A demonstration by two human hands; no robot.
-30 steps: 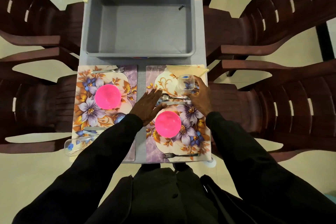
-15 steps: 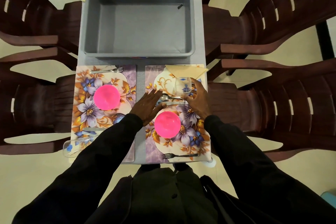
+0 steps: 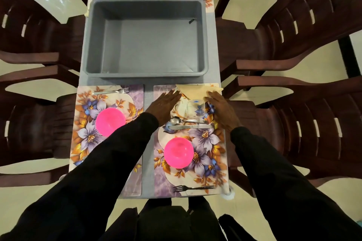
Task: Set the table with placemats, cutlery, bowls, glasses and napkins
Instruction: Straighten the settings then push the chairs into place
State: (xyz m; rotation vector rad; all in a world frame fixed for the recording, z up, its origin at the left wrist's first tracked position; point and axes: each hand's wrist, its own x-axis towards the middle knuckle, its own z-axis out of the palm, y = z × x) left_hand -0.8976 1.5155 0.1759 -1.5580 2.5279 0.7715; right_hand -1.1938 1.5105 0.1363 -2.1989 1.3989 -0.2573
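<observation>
Near-right placemat (image 3: 159, 186): pink bowl (image 3: 178, 152), glass (image 3: 195, 108), cutlery (image 3: 190, 127) laid; napkin (image 3: 197, 92) at glass's 12 o'clock; left hand (image 3: 163, 103), right hand (image 3: 221, 111) flat, grip apart; likely final touches.

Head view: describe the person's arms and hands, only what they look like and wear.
Both arms are in long, plain black sleeves. The left sleeve and right sleeve end at the wrists. The left hand and right hand are bare: no gloves, and no ring or watch shows.

Grey plastic tub (image 3: 145, 45) between dark brown slatted chairs (image 3: 305, 25), pale floor (image 3: 25, 197) beneath
</observation>
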